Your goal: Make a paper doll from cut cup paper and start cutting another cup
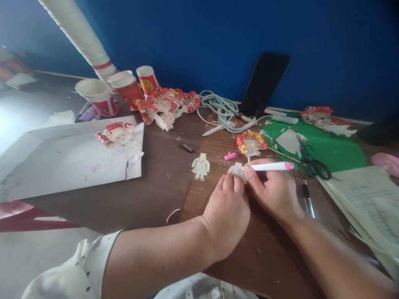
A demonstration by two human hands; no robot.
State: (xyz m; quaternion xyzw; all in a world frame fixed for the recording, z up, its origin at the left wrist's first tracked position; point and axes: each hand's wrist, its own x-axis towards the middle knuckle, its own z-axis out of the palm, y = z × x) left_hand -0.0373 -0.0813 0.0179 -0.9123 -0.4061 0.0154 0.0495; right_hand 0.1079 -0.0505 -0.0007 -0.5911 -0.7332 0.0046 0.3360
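Observation:
My right hand (pixel 276 189) is closed around a white felt-tip pen with pink ends (pixel 270 167). Its pink tip meets a small white paper cutout (pixel 236 169), which is partly covered by my hands. With bent fingers held together, my left hand (pixel 230 207) presses this cutout to the brown table. A second paper doll body (pixel 200 167) lies to the left, with a drawn neckline and coloured feet. The pink pen cap (pixel 230 156) rests just beyond the cutout. Behind it sits a paper figure with a curled red and yellow rim (pixel 252 143).
Red-and-white paper cups (pixel 97 97) and more paper figures (pixel 165 106) stand at the back left. A coiled pale cable (pixel 220 106) lies near a leaning black phone (pixel 264 83). Scissors (pixel 314 168) lie by green paper (pixel 336 145) at right. White card (pixel 68 166) covers the left.

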